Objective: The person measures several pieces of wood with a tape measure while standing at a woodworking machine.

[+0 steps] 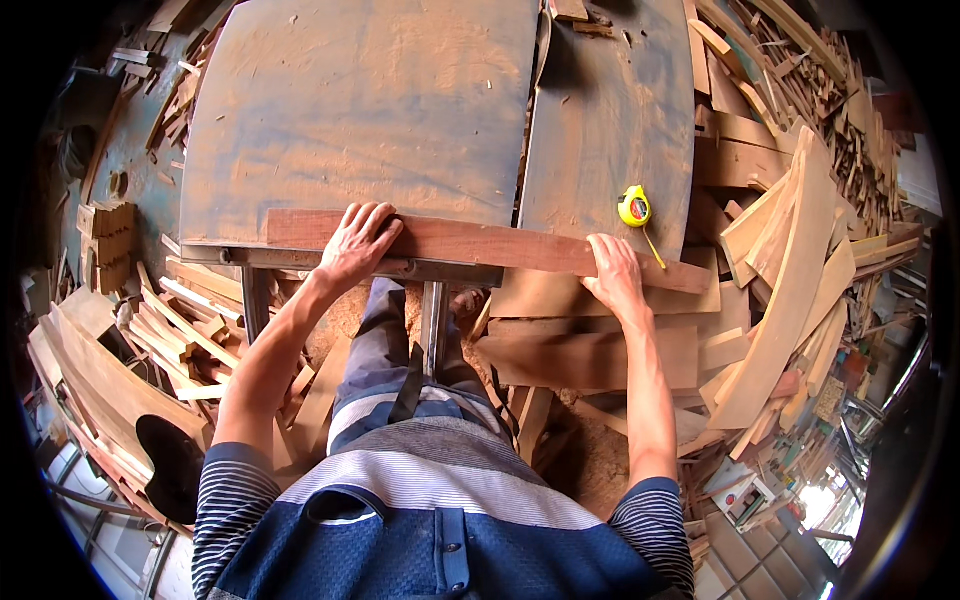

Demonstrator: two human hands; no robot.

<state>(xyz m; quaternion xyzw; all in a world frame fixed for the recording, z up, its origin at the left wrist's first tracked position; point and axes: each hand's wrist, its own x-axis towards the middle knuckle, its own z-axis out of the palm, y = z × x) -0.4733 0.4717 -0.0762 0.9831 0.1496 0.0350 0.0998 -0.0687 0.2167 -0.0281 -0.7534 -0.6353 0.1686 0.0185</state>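
A long reddish-brown wooden board (480, 246) lies across the near edge of a dusty metal worktable (370, 120), its right end reaching past the table's corner. My left hand (358, 245) grips it left of the middle, fingers curled over the far edge. Toward the right end my right hand (615, 272) holds it too, fingertips on top and thumb at the near side. Just beyond the right hand, a yellow tape measure (634, 207) rests on the table with a short length of blade drawn out toward the board.
A narrow gap (523, 150) splits the tabletop into two plates. Stacked planks (590, 355) and curved pale boards (785, 290) crowd the right side. More offcuts (180, 320) pile up at the left, near a black round-backed object (170, 468). Sawdust covers the floor below.
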